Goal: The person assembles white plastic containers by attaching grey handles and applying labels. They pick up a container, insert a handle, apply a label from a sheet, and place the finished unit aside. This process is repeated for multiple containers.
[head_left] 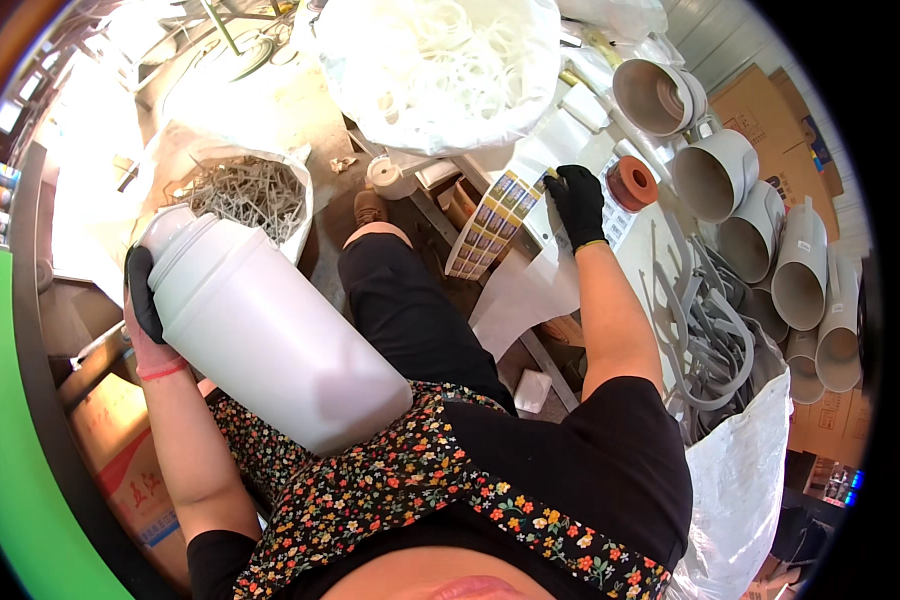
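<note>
My left hand [146, 300], in a black and pink glove, is wrapped round the narrower stepped end of a large pale grey plastic pipe fitting [270, 325]. The fitting lies tilted across my lap, its wide end against my flowered apron [370, 480]. My right hand [578, 205], in a black glove, is over the work table with its fingers bent down at the upper corner of a sheet of labels [495, 225]. Its fingertips seem pinched on the sheet's edge. White backing paper [530, 290] hangs below that hand. Beside it sits a reddish-brown tape roll [632, 184].
A white sack of clear rings [435, 75] stands ahead. Another sack, of thin grey sprues [245, 195], is at the left. Grey curved strips [710, 350] fill a sack at the right, near several grey pipe fittings [715, 175]. Cardboard boxes [770, 130] are behind them.
</note>
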The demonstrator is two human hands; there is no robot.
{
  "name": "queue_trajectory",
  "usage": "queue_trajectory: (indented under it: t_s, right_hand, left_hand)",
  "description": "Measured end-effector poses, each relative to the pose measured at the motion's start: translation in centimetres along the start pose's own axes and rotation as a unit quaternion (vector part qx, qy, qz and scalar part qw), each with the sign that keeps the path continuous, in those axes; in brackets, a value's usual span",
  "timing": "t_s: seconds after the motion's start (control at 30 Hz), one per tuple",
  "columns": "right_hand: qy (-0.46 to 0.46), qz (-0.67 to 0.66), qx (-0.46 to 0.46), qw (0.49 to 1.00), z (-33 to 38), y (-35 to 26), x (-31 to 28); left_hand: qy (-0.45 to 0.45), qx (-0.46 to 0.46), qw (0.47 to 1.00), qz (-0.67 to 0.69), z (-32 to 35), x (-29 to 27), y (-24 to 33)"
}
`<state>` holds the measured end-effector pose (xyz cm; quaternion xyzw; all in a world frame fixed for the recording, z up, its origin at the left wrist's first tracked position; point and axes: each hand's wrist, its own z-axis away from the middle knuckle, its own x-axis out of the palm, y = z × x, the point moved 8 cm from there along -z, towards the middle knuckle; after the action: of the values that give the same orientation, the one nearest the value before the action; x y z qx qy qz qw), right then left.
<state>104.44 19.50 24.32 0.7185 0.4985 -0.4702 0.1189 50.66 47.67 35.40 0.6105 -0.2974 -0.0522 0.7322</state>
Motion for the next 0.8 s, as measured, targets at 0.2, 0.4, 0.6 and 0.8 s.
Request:
queue_trajectory:
  t_s: [0.2,0.4,0.6,0.8]
  right_hand:
    - [-0.011,-0.038,-0.009,0.999,-0.6,-0.5,0.0]
    - [-0.041,-0.070,0.015,0.997,-0.7,0.6,0.7]
    - [-0.098,-0.023,0.010,0.995,-2.4,0.3,1.4]
    - [-0.089,-0.006,0.005,0.996,-2.9,0.6,1.7]
  left_hand:
    - [0.005,0.000,1.000,-0.017,-0.3,0.6,-0.1]
    - [0.002,-0.017,1.000,-0.018,-1.5,1.7,-0.8]
    - [-0.008,-0.007,0.998,-0.056,-2.2,3.0,-0.9]
    - [0.006,-0.016,0.999,-0.042,-1.9,3.8,-1.0]
